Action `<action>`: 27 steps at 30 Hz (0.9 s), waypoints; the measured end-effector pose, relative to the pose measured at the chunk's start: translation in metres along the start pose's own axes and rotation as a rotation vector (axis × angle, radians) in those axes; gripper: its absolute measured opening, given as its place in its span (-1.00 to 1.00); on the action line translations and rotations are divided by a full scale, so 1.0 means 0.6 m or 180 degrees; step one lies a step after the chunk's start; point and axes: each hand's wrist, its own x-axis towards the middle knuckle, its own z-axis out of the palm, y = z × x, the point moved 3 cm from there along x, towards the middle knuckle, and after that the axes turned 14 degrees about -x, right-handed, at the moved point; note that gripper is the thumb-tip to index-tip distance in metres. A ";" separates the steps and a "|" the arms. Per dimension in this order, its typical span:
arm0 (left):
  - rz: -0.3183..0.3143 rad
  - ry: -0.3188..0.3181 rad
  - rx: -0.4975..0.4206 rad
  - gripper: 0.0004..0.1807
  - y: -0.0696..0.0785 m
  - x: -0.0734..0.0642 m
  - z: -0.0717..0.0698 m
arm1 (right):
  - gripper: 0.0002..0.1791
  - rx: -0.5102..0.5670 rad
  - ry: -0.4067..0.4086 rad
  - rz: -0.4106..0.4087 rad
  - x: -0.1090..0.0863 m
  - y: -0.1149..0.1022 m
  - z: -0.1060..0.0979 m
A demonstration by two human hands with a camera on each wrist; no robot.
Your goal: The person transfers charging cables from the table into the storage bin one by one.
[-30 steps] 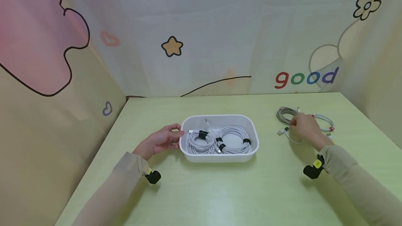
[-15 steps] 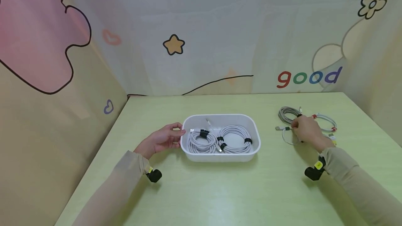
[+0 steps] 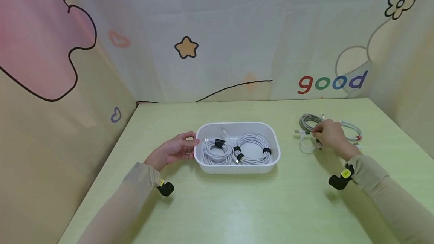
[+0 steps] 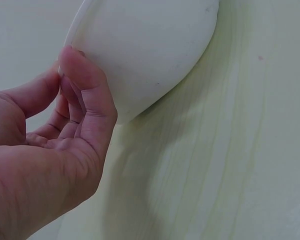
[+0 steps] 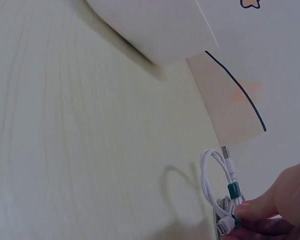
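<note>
In the head view, my left hand point(image 3: 173, 151) pinches the left rim of a white plastic box point(image 3: 237, 169) between thumb and fingers. The left wrist view shows the same hold on the box wall point(image 4: 150, 55). Inside the box lie two coiled white cables, a smaller one point(image 3: 217, 159) and a larger one point(image 3: 252, 161), bound with black ties. My right hand point(image 3: 333, 137) pinches a small looped white USB cable with dark green ties, seen best as the cable point(image 5: 204, 177) in the right wrist view. It hangs just above the table, its far part hidden by fingers.
Behind my right hand lies a coiled grey cable point(image 3: 303, 121). To its right rests a pale cable point(image 3: 355, 127) with red ties, and another connector point(image 3: 357, 145) shows beside the wrist. A patterned curtain point(image 3: 220, 67) borders the table's back edge.
The white USB cable has come up off the table in my right hand and shifted slightly left, its plug turning to point left. My left hand and the box stay put.
</note>
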 end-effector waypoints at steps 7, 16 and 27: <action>0.0022 -0.0026 0.0006 -0.94 -0.001 -0.001 -0.001 | -0.81 0.0119 -0.0044 -0.0001 0.008 -0.034 -0.023; 0.0002 -0.0002 0.0019 -0.93 -0.003 0.001 -0.003 | -0.81 0.0358 -0.0218 0.0108 0.021 -0.077 -0.048; -0.0001 0.0029 0.0017 -0.90 0.000 0.001 -0.001 | -0.80 0.0446 -0.0286 0.0027 0.029 -0.140 -0.073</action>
